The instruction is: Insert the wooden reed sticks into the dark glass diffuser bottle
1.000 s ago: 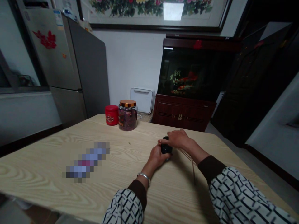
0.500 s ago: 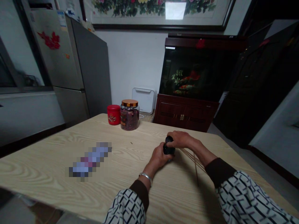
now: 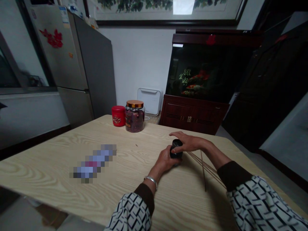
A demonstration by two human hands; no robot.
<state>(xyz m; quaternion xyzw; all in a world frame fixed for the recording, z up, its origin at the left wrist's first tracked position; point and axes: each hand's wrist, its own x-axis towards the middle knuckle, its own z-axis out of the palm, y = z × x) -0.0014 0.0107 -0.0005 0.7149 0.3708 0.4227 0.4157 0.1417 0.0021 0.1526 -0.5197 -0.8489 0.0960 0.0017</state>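
1. Black rounded object point(image 3: 176, 149), smooth and too shadowed to identify, is held between both hands above the pale wood-grain worktop point(image 3: 43, 166).
2. Left hand point(image 3: 164, 159), with a silver bangle point(image 3: 151, 181) at the wrist, is closed around it from below, its fingers partly hidden.
3. Right hand point(image 3: 188, 142) grips over its top, fingers curving down.
4. Thin wooden sticks point(image 3: 205, 168) splay across the worktop from beneath the right hand; their upper ends are hidden.
5. Glass jar point(image 3: 134, 122) of dried rosebuds, copper-lidded, stands beside a red tin point(image 3: 118, 115), well apart from both hands; a pixelated item point(image 3: 93, 163) on the worktop cannot be made out.
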